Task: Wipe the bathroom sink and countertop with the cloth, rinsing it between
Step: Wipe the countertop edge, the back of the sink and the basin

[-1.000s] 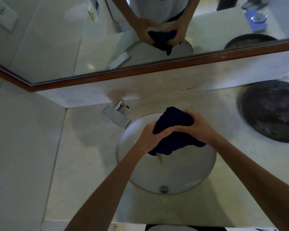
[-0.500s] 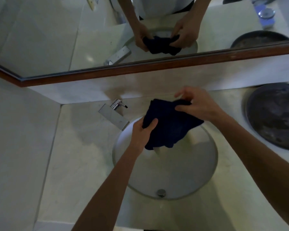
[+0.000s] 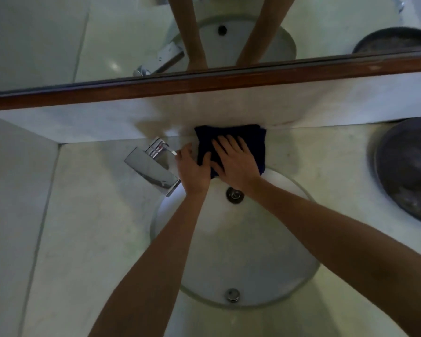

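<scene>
The dark blue cloth [image 3: 231,142] lies flat on the bench [image 3: 88,215] behind the sink [image 3: 265,251], against the back wall and just right of the chrome faucet [image 3: 153,169]. The right hand [image 3: 233,161] presses on it with fingers spread, while the left hand [image 3: 192,166] rests at its left edge, fingers fairly straight. It looks soft, limp and probably damp, so it should bunch under a sideways push; a broad flat palm over the middle likely controls it best.
</scene>
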Motion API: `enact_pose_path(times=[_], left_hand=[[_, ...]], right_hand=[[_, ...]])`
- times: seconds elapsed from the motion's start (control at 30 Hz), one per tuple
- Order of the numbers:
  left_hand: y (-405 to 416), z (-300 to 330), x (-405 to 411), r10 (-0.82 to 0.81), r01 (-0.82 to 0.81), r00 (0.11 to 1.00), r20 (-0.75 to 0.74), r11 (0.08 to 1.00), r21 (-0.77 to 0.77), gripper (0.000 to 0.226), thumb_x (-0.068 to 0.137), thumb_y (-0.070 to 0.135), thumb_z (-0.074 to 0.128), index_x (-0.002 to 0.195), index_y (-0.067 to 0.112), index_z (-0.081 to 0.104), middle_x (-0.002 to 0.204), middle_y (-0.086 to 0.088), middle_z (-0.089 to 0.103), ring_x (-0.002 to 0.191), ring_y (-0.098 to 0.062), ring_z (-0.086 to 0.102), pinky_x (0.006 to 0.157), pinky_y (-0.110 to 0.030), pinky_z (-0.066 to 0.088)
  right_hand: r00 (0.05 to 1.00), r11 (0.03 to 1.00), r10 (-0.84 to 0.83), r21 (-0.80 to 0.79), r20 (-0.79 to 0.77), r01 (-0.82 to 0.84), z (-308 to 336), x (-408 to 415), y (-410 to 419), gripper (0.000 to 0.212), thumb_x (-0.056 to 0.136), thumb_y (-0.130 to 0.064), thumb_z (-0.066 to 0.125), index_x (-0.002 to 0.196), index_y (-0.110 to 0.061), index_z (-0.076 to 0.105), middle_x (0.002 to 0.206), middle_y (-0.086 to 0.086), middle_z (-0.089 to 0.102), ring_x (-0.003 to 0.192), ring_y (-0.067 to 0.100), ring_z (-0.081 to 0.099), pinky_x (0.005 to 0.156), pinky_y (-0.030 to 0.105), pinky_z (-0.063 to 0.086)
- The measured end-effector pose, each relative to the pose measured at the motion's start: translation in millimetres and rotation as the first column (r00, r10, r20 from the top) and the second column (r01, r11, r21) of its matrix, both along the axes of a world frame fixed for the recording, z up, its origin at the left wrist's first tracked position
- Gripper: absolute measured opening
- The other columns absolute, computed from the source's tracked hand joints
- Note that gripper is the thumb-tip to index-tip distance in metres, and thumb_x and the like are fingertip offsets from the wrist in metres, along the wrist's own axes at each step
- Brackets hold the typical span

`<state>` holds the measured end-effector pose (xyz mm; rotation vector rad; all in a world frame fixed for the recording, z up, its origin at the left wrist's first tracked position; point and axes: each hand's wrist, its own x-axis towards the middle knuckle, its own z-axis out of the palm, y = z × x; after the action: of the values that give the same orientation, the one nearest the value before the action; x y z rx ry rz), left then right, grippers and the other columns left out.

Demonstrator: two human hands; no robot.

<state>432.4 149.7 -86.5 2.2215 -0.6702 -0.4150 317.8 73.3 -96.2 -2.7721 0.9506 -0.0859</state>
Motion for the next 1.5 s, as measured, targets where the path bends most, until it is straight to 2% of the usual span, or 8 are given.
enact_pose_path(times=[0.1,0.23,0.4,0.63,0.8,0.97,1.3,1.5], left_hand=[[22,-2,-4,-0.09,0.102,0.99,0.105,0.988,-0.116,0.051,0.092,0.02,0.07,0.136,0.004,0.049,0.135,-0.014,0.048,0.115,-0.025,0.054,0.096,-0.028,0.046],[55,-13,-28,-0.221,0.246,0.95,0.219,0.965,-0.09,0.034,0.093,0.01,0.061,0.125,0.009,0.051,0.126,-0.006,0.046,0.097,-0.019,0.055,0.082,-0.038,0.054],[89,-29,-63,-0.374,0.372,0.922,0.099,0.927,0.034,0.03,0.093,0.011,0.058,0.122,0.018,0.057,0.122,0.001,0.049,0.09,-0.017,0.058,0.084,-0.045,0.054],[138,-37,-114,-0.681,0.656,0.732,-0.01,0.701,0.279,0.022,0.101,0.024,0.05,0.117,0.02,0.064,0.122,-0.001,0.052,0.086,-0.021,0.066,0.083,-0.039,0.053],[176,-27,-135,-0.756,0.691,0.65,0.076,0.63,0.355,0.017,0.097,0.019,0.054,0.107,0.016,0.068,0.111,-0.006,0.06,0.078,-0.025,0.063,0.072,-0.037,0.052],[200,-32,-149,-0.703,0.605,0.699,0.132,0.679,0.417,0.037,0.098,0.034,0.036,0.102,0.018,0.069,0.106,-0.002,0.06,0.077,-0.023,0.065,0.071,-0.035,0.051],[216,-24,-168,-0.626,0.509,0.751,0.208,0.751,0.422,0.048,0.094,0.044,0.038,0.104,0.017,0.076,0.104,-0.005,0.071,0.083,-0.026,0.071,0.075,-0.036,0.054],[223,-19,-177,-0.618,0.517,0.777,0.119,0.734,0.441,0.058,0.095,0.048,0.027,0.112,0.017,0.073,0.111,-0.006,0.07,0.093,-0.029,0.069,0.082,-0.039,0.052]], right_hand=[[0.995,0.995,0.094,-0.041,-0.036,-0.095,-10,-9,-15,0.067,0.103,-0.056,0.03,0.153,-0.013,0.042,0.153,0.009,0.047,0.139,0.032,0.044,0.117,0.048,0.03],[0.993,0.991,0.117,-0.06,-0.02,-0.118,-13,-29,-29,0.064,0.102,-0.056,0.036,0.153,-0.016,0.042,0.153,0.008,0.047,0.138,0.032,0.045,0.116,0.046,0.032],[0.998,0.997,0.06,-0.04,0.005,-0.06,-5,-98,-53,0.064,0.104,-0.055,0.034,0.154,-0.016,0.039,0.156,0.009,0.044,0.141,0.032,0.041,0.117,0.046,0.03],[0.999,0.999,-0.048,0.024,-0.021,0.049,4,-203,-89,0.065,0.103,-0.055,0.031,0.153,-0.014,0.04,0.156,0.013,0.041,0.144,0.035,0.037,0.117,0.051,0.031],[0.995,0.992,-0.103,0.069,0.004,0.103,14,-232,-101,0.069,0.093,-0.054,0.037,0.144,-0.009,0.052,0.149,0.015,0.048,0.138,0.038,0.043,0.113,0.053,0.036],[0.831,0.833,-0.554,0.022,0.06,0.553,11,-182,-83,0.059,0.099,-0.053,0.037,0.139,-0.012,0.052,0.143,0.015,0.05,0.134,0.038,0.044,0.116,0.058,0.022],[0.881,0.883,-0.47,-0.029,-0.048,0.469,-5,-203,-58,0.067,0.102,-0.057,0.02,0.159,-0.021,0.029,0.165,0.011,0.026,0.152,0.032,0.022,0.123,0.056,0.011],[0.867,0.87,-0.49,0.008,-0.089,0.493,-3,-234,4,0.068,0.103,-0.058,0.018,0.162,-0.023,0.019,0.169,0.007,0.015,0.155,0.027,0.012,0.125,0.052,0.005]])
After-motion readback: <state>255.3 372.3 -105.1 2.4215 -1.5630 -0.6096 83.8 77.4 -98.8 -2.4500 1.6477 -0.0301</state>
